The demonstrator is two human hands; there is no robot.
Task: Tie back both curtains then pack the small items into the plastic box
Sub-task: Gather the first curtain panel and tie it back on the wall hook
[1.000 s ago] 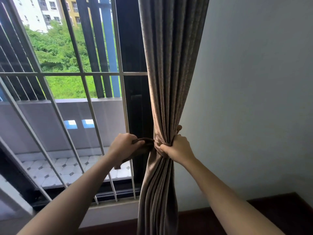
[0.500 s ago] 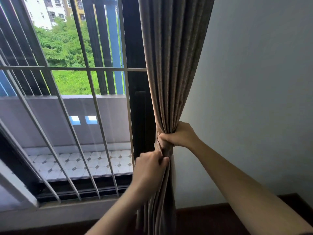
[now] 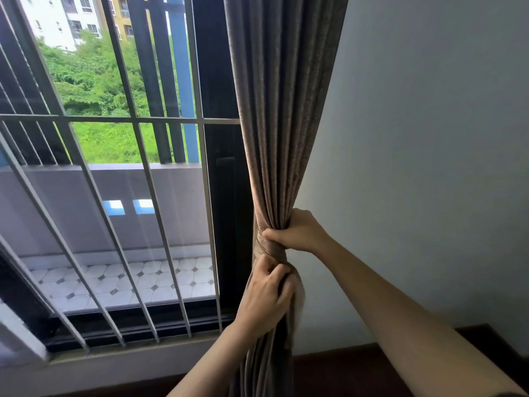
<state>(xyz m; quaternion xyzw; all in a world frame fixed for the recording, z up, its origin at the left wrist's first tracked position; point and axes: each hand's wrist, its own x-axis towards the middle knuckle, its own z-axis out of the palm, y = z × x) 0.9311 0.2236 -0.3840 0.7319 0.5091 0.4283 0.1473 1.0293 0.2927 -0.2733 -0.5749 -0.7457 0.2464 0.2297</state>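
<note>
A brown pleated curtain (image 3: 282, 116) hangs at the right edge of the window, gathered into a tight bunch. A matching fabric tie-back (image 3: 272, 249) is wrapped around the bunch. My right hand (image 3: 297, 232) grips the gathered curtain at the band from the right. My left hand (image 3: 264, 299) is just below, fingers closed on the curtain folds and the tie's end under the band. The plastic box and the small items are out of view.
A window (image 3: 120, 196) with grey metal bars fills the left, with a dark frame (image 3: 226, 196) beside the curtain. A white wall (image 3: 423, 156) is on the right, with a dark baseboard (image 3: 357, 359) below it. A grey sill (image 3: 114, 359) runs under the bars.
My left hand has moved from left of the curtain, where it held the tie's end, to below the band. The tie now sits tight around the bunch. My right hand has stayed at the band.
</note>
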